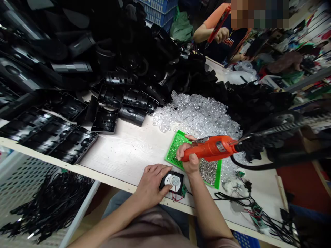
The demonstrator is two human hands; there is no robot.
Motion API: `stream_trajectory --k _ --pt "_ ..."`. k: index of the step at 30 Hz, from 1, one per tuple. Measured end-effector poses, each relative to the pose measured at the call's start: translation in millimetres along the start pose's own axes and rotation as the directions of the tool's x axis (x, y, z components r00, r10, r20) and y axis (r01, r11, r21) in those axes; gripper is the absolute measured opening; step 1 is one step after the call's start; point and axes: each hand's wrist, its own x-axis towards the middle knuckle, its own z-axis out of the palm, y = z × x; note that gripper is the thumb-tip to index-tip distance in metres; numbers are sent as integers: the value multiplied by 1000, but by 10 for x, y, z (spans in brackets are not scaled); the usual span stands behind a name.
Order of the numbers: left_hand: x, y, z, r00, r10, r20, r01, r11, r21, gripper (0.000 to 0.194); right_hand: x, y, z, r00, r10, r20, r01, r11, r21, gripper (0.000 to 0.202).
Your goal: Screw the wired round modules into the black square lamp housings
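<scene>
One orange screwdriver (213,148), pointing left, axis crosswise

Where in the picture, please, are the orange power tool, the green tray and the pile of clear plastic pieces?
Orange power tool (213,148): head view, middle of its body.
Green tray (219,174): head view, right-hand rim.
Pile of clear plastic pieces (203,111): head view, middle.

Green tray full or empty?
Not empty: small metal pieces lie in the green tray. Whether full, cannot tell: right hand and orange tool cover its middle.
</scene>
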Motion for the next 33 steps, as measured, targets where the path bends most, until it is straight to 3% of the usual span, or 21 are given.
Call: stream_trajectory --k 9,15,18,23,33 --pt "14 10 -6 1000 -12 7 12 1000 -4 54 -22 75 -11 999 -12 51 13 1000 -12 41" --pt "27 21 -15 1000 -9 1 9 1000 -20 52 -79 -512 207 994 -72 -81 79 993 87 47" --pt "19 21 -8 1000 -1 -17 1 999 -42 51 -249 -689 317 996 -22 -86 32 991 126 59" --pt "12 36 -5 1000 3 -23 -5 998 -58 50 -496 -551 380 998 1 -61 5 995 96 56" --pt "11 43 -15 1000 -7 -14 6 999 -43 49 -589 -395 361 999 -17 -43 17 1000 -2 54"
